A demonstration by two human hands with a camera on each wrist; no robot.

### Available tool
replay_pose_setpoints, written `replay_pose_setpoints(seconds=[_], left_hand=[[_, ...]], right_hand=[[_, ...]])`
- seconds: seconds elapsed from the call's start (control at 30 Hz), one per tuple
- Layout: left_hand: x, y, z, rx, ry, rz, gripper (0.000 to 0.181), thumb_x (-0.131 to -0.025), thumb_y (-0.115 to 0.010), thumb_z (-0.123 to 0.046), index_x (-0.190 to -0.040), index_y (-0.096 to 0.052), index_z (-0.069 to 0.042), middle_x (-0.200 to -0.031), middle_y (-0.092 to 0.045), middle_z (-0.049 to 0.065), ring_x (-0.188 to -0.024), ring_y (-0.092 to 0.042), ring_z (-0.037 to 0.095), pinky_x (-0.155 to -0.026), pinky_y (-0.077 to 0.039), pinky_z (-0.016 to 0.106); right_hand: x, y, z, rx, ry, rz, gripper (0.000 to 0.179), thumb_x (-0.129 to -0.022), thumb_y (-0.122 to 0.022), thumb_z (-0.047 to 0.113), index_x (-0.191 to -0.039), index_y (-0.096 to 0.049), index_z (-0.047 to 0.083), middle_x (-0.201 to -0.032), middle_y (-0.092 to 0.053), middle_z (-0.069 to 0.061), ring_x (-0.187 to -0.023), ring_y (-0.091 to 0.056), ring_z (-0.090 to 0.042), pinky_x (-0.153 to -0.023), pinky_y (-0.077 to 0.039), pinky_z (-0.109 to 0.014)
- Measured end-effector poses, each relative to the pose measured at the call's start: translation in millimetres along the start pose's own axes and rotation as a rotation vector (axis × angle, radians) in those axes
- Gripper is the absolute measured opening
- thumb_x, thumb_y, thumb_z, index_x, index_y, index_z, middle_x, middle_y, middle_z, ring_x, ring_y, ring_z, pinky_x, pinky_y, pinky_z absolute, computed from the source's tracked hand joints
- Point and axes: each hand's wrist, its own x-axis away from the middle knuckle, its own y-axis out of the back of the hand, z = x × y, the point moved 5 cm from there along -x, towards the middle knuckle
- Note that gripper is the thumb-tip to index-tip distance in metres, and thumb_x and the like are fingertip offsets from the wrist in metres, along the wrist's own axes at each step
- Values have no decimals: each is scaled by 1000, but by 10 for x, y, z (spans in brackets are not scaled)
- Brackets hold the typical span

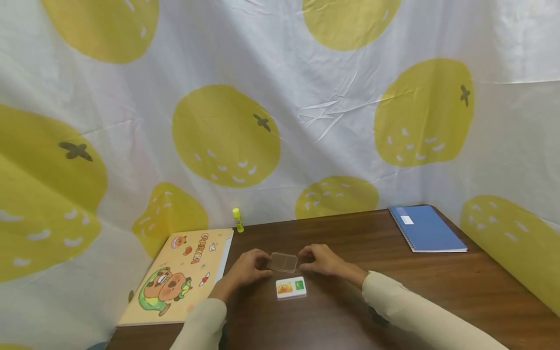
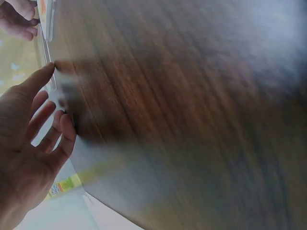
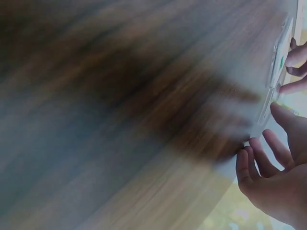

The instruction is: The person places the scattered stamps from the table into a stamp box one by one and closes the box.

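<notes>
Your left hand (image 1: 248,269) and right hand (image 1: 324,261) flank the clear lid (image 1: 283,262), fingers loosely bent and spread apart. The lid lies on the table (image 1: 334,323), just beyond the white cards (image 1: 291,288).

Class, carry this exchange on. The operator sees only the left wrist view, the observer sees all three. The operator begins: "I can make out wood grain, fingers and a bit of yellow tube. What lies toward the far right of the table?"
Observer: In the head view, a blue notebook lies there on the table.
Operator: I catch only the edge of the white card pack. What is on its top?
Observer: An orange picture and a green one side by side, the green on the right.
Operator: And what is out to the left of the left hand?
Observer: A peach-coloured folder printed with cartoon animals.
</notes>
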Motion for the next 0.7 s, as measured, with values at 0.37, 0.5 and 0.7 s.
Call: replay_pose_setpoints(seconds=[0.37, 0.5, 0.7], left_hand=[[-97, -62, 65, 38, 76, 45, 51, -84, -88, -21, -128, -70, -2, -130, -69, 16, -123, -62, 36, -106, -47, 53], [-132, -93, 14, 49, 35, 72, 54, -83, -89, -21, -130, -69, -3, -131, -68, 17, -124, -62, 37, -105, -48, 54], [-165, -129, -25, 43, 25, 78, 51, -83, -89, -25, -126, -72, -2, -128, -68, 14, -119, -63, 34, -99, -52, 50]], right_hand=[[-114, -96, 67, 37, 17, 10, 48, -85, -86, 26, -118, -71, -6, -113, -73, -18, -107, -67, -37, -93, -53, -51], [-136, -118, 72, 62, 28, 19, 50, -84, -87, 30, -117, -72, -5, -110, -72, -16, -102, -66, -32, -88, -53, -46], [-170, -132, 57, 100, 62, 54, 46, -85, -85, 27, -117, -73, -5, -113, -73, -17, -105, -67, -32, -89, -55, -44]])
